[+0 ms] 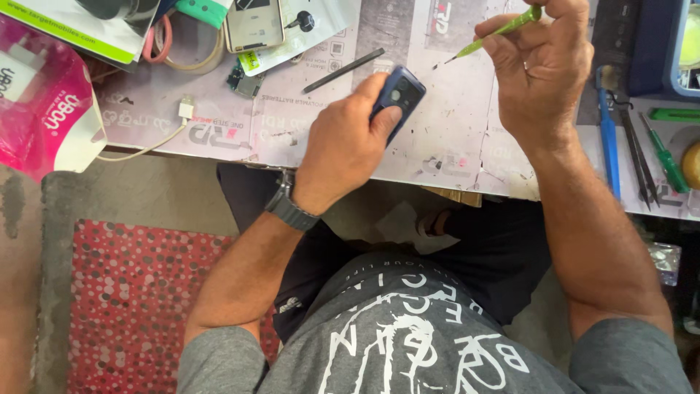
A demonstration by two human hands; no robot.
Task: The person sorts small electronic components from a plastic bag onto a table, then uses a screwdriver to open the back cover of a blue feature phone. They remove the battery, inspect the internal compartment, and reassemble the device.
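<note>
1. Here, I saw the left hand (343,149) wrapped around a small dark blue phone (397,98), thumb along its edge, holding it just above the worktable (452,157) near the front edge.
2. The right hand (543,69) pinched a slim green screwdriver (487,38) in closed fingers, its tip pointing down and left toward the table, apart from the phone.
3. A pink and white bag (44,109) sat at the far left of the table; I could not tell what it held.
4. A blue tray (660,51) stood at the top right, its contents mostly cut off from my view.
5. Beside the right forearm I counted one blue-handled tool (607,138), one pair of black tweezers (636,157) and one second green screwdriver (665,157).
6. One black spudger (343,71) lay beyond the phone, one white cable plug (185,109) to the left, and one dark wristwatch (290,208) was on the left wrist.
</note>
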